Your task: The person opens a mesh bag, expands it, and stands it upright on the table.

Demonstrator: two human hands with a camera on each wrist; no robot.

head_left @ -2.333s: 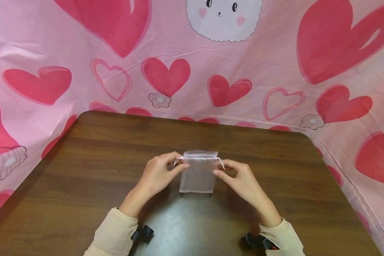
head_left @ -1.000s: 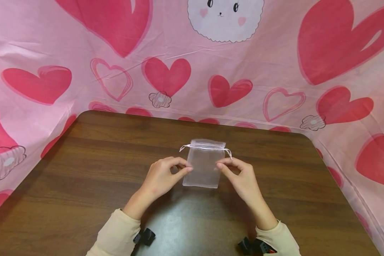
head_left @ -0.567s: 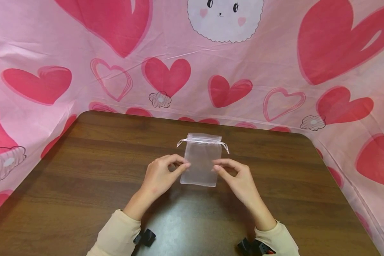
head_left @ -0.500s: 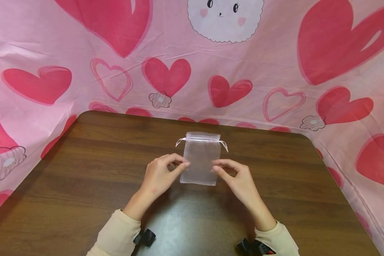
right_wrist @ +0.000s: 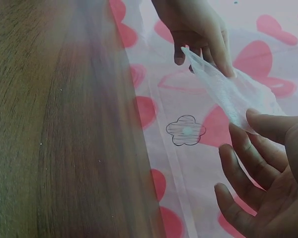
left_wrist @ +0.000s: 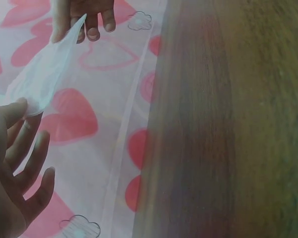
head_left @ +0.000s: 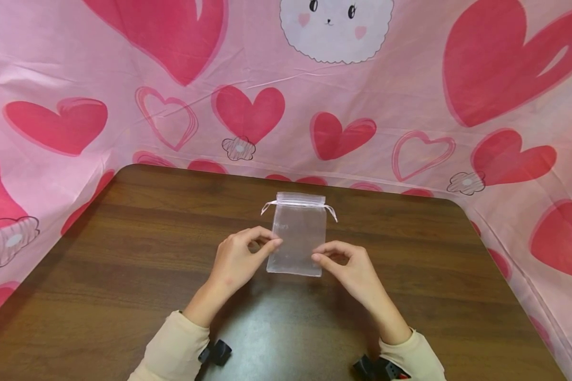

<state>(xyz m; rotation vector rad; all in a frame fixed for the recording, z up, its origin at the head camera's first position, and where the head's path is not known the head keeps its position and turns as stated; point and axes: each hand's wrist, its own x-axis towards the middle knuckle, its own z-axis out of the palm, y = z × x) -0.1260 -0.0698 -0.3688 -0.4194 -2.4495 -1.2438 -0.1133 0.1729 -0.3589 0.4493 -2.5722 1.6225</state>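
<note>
Between the two hands, in the head view, is a sheer white organza drawstring bag [head_left: 296, 233], its mouth pointing away from me. White cord loops [head_left: 332, 212] stick out at both upper sides. My left hand [head_left: 240, 259] pinches the bag's left edge between thumb and index finger. On the opposite edge, slightly lower, my right hand [head_left: 350, 270] pinches with thumb and fingertips. Both wrist views show the bag [left_wrist: 44, 74] stretched between the hands, raised off the table, and the remaining fingers [right_wrist: 238, 208] spread loosely. Nothing can be made out inside the bag.
A dark brown wooden table [head_left: 148, 238] lies under the hands. Around its back and sides hangs a pink cloth [head_left: 286, 69] with red hearts. Each wrist, below a beige sleeve [head_left: 173, 344], carries a small black camera [head_left: 219, 353].
Both hands have slid from the bag's cord ends down to its sides. The bag has shifted away from me and shows more of its length. The right hand is slightly lower on its edge.
</note>
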